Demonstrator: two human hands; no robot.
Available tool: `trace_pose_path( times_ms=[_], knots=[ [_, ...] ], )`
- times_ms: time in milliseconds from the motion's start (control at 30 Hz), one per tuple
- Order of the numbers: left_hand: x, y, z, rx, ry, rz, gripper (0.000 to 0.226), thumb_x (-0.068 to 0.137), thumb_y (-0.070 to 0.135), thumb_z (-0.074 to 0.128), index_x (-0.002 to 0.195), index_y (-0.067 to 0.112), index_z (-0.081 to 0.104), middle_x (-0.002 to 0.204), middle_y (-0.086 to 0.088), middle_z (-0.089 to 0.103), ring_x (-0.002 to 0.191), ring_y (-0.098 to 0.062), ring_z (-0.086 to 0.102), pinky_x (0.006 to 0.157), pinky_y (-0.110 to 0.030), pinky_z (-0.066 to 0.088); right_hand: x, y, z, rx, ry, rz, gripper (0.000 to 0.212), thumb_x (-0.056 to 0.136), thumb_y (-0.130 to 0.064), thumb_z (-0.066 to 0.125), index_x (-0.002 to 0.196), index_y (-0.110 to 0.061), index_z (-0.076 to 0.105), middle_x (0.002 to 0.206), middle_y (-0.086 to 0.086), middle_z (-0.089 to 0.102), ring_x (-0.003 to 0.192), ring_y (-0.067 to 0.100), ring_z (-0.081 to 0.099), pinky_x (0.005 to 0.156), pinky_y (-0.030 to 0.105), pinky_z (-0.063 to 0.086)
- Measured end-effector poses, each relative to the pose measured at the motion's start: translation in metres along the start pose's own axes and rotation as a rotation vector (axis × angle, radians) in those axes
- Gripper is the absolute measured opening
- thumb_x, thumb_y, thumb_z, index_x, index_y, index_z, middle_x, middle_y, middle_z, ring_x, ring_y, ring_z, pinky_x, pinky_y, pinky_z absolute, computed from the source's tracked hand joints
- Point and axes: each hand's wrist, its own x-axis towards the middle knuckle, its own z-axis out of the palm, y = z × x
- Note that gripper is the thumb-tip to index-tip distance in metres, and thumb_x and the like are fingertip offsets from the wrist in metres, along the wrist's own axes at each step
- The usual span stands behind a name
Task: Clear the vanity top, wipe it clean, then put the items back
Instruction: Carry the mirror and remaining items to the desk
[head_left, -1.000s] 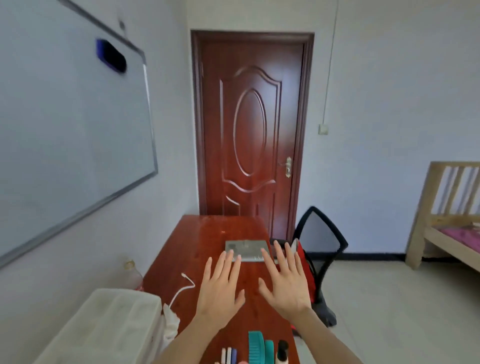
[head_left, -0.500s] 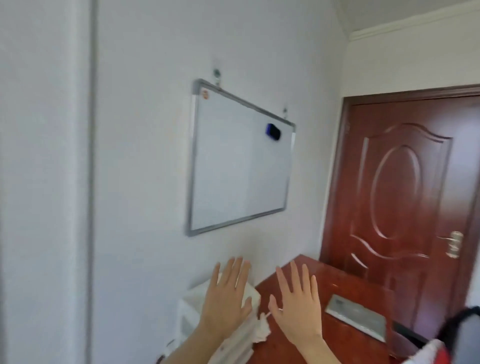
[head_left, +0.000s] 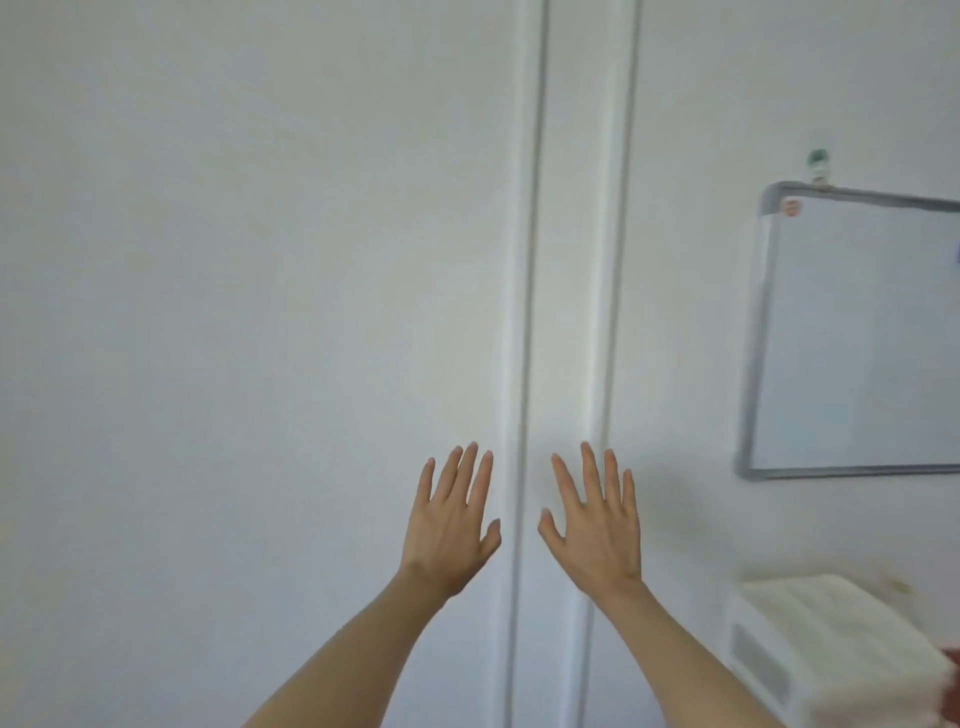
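the view has swung left since half a second ago: the red desk and the door have gone out of sight, and now a white wall (head_left: 260, 312) with 2 vertical white conduits (head_left: 571, 260) fills the picture. the whiteboard (head_left: 857, 332) has slid to the right edge, and the white plastic drawer unit (head_left: 810, 644) sits at the lower right corner, with a sliver of something red beside it at the frame edge.

both hands are held up in front of the wall as before, backs toward the camera. the left hand (head_left: 451, 525) has its fingers straight and spread, holding nothing; the right hand (head_left: 597, 525) is the same, grip apart and empty. they are near each other but not touching, and whether they touch the wall i cannot tell.

the vanity top and its items are out of view. judging by this, no clearing has begun; the look must come back down to the desk first.
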Motion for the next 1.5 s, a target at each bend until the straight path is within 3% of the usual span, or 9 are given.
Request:
trace_pose_path(
  times_ms=[333,433,633,733,867,967,1200,1500],
  knots=[
    [-0.155,-0.237,-0.107,0.396,-0.075,-0.351,0.069,0.085,0.046,0.028,0.141,0.006,0.027,0.142,-0.013,0.045,0.130,-0.030,0.043,0.108,-0.049,0.023,0.020,-0.303,0.007,0.348,0.036,-0.323,0.064,0.084,-0.047,0.031,0.138,-0.017,0.046,0.145,0.020,0.039,0.133,0.045,0.034,0.106,0.056,0.029],
    [-0.204,-0.289,-0.142,0.512,-0.100,-0.478,0.069,0.083,0.046,0.028,0.140,0.006,0.029,0.140,-0.012,0.047,0.128,-0.030,0.045,0.105,-0.051,0.033,0.016,-0.389,0.003,0.460,0.033,-0.431,0.063,0.084,-0.046,0.031,0.138,-0.017,0.046,0.145,0.020,0.039,0.133,0.045,0.033,0.107,0.056,0.028],
    [-0.285,-0.371,-0.202,0.733,-0.120,-0.679,0.070,0.081,0.045,0.032,0.139,0.006,0.031,0.139,-0.015,0.047,0.127,-0.031,0.046,0.106,-0.051,0.023,0.004,-0.542,-0.004,0.685,0.029,-0.663,0.062,0.083,-0.046,0.033,0.138,-0.018,0.045,0.145,0.019,0.038,0.134,0.044,0.031,0.108,0.057,0.027],
    [-0.322,-0.402,-0.231,0.867,-0.115,-0.765,0.071,0.079,0.045,0.044,0.138,0.005,0.032,0.139,-0.016,0.047,0.125,-0.032,0.048,0.105,-0.054,0.032,-0.001,-0.611,-0.012,0.793,0.044,-0.776,0.061,0.083,-0.044,0.034,0.137,-0.018,0.045,0.145,0.019,0.038,0.133,0.045,0.032,0.108,0.056,0.025],
    [-0.369,-0.424,-0.270,1.004,-0.110,-0.937,0.086,0.068,0.042,0.071,0.136,0.003,0.038,0.136,-0.017,0.050,0.123,-0.033,0.050,0.099,-0.055,0.038,-0.020,-0.694,-0.032,0.956,0.052,-0.934,0.061,0.083,-0.044,0.036,0.137,-0.016,0.046,0.145,0.020,0.039,0.132,0.046,0.034,0.107,0.056,0.023],
    [-0.403,-0.427,-0.296,1.125,-0.102,-1.050,0.079,0.071,0.041,0.070,0.135,0.001,0.044,0.135,-0.018,0.050,0.122,-0.034,0.050,0.099,-0.056,0.036,-0.045,-0.744,-0.047,1.074,0.051,-1.050,0.060,0.080,-0.041,0.039,0.133,-0.015,0.052,0.143,0.021,0.041,0.130,0.046,0.037,0.105,0.058,0.029],
    [-0.509,-0.408,-0.341,1.298,-0.202,-1.333,0.080,0.075,0.043,0.065,0.139,0.002,0.039,0.139,-0.015,0.046,0.127,-0.031,0.045,0.104,-0.054,0.032,-0.139,-0.830,-0.084,1.232,-0.002,-1.297,0.062,0.082,-0.043,0.035,0.135,-0.014,0.049,0.143,0.022,0.040,0.130,0.047,0.035,0.106,0.059,0.027],
    [-0.644,-0.398,-0.367,1.300,-0.272,-1.620,0.080,0.072,0.043,0.069,0.136,0.002,0.043,0.138,-0.016,0.048,0.126,-0.032,0.047,0.102,-0.055,0.033,-0.282,-0.917,-0.113,1.283,-0.172,-1.511,0.063,0.080,-0.043,0.037,0.134,-0.011,0.050,0.141,0.023,0.043,0.129,0.046,0.038,0.103,0.060,0.031]
  ],
)
